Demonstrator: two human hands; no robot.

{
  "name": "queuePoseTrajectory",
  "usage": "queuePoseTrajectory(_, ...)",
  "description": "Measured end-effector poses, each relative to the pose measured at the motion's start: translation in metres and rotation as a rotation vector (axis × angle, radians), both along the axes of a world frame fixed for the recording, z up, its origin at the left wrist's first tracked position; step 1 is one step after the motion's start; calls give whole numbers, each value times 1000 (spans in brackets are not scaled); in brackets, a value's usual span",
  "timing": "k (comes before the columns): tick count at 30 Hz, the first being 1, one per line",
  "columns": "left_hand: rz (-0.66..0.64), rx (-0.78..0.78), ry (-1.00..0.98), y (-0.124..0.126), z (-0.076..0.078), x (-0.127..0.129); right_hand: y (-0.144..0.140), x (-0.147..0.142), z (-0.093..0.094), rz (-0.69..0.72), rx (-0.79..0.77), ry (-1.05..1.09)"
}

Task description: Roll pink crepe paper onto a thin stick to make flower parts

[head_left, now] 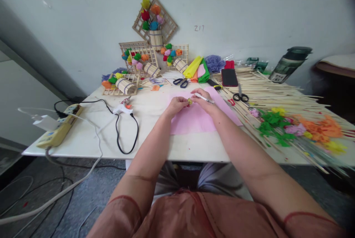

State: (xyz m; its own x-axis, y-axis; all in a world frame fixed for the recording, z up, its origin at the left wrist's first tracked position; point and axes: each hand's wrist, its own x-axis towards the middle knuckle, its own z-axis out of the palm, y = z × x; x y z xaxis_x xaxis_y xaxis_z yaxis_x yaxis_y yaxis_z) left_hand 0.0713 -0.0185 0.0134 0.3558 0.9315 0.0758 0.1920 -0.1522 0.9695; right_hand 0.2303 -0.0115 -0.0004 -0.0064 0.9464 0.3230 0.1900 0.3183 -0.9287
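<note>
A sheet of pink paper [185,121] lies on the white table under both hands. My left hand [178,105] is closed, its fingertips pinching a small yellowish round piece [190,101] just above the paper. What kind of thing this piece is, I cannot make out. My right hand [203,101] is closed around a white pen [204,98], which slants across its back toward the wrist. The right fingertips meet the round piece from the other side. Where the pen's tip ends is hidden among the fingers.
Left lie a white glue gun [122,109] with its black cord and a yellow power strip [59,130]. Behind are black scissors [181,82], folded crepe paper [193,67] and flower-decorated stick frames [155,19]. Rightward: a phone [229,77], more scissors [240,97], many thin sticks [266,93], crumpled paper flowers [277,127], a bottle [290,64].
</note>
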Motion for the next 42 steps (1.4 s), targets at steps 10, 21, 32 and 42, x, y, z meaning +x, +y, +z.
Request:
queuePoseTrajectory(10,-12,23,100,2,-2,0,-6,-3,8,-38,24,-15)
queuePoseTrajectory(21,33,99,86,5,2,0,-6,-3,9,-23,5,64)
queuePoseTrajectory(32,110,65,142,6,31,-16,-7,-7,6,9,19,97)
queuePoseTrajectory(42,329,207,567,-2,4,-39,-4,-17,-11,-18,113,-598)
